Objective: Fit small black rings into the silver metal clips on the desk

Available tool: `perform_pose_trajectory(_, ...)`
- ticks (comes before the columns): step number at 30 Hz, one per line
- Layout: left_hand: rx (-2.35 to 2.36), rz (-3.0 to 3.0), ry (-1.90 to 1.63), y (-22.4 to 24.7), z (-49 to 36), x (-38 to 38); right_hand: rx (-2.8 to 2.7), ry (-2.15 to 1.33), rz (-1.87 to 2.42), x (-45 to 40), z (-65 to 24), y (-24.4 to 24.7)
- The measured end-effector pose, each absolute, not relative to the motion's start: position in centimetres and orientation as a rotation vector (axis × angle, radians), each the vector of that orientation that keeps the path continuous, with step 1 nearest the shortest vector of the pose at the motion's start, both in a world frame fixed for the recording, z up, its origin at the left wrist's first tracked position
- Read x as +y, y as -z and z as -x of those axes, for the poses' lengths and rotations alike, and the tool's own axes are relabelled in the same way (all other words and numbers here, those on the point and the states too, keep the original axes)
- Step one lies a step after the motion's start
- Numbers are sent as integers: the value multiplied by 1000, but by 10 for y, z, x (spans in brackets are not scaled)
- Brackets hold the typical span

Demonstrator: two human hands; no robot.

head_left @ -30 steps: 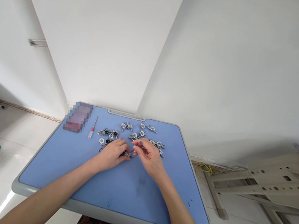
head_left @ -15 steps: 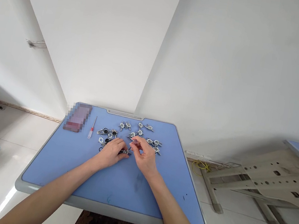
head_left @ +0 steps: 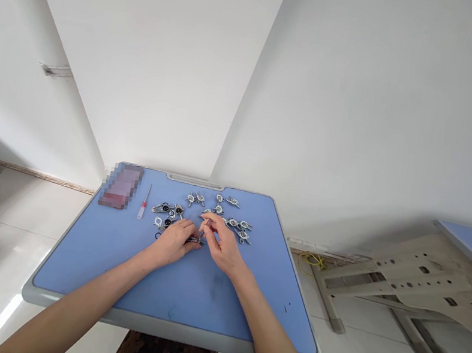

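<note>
Left hand (head_left: 174,240) grips metal part (head_left: 193,240); right hand (head_left: 221,244) pinches something tiny, now nearer left. Screwdriver (head_left: 144,202), phone (head_left: 121,185) at 10 o'clock; loose parts (head_left: 195,198) at 12.

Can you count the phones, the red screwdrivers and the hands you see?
Blurred-out phone: 1
Red-handled screwdriver: 1
Left hand and right hand: 2
Total: 4
</note>
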State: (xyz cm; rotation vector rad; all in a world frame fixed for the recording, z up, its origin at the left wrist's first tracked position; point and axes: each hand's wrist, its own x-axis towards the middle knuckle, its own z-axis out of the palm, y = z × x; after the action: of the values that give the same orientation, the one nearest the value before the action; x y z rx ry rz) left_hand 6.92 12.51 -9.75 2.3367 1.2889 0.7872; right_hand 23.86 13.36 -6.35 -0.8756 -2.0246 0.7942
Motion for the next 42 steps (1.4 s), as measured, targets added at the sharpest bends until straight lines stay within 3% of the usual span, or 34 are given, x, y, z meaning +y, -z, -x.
perform_pose_trajectory(9,1306,-2317,-798,95,-71,124,-1853,-564,999,134,-227,66)
perform_pose_trajectory(21,1278,-2324,-811,98,-69,126,-1859,-784,909,134,-235,65)
perform_pose_trajectory(42,1308,-2355,-867,101,-69,127,-2165,-151,1164,123,-205,102)
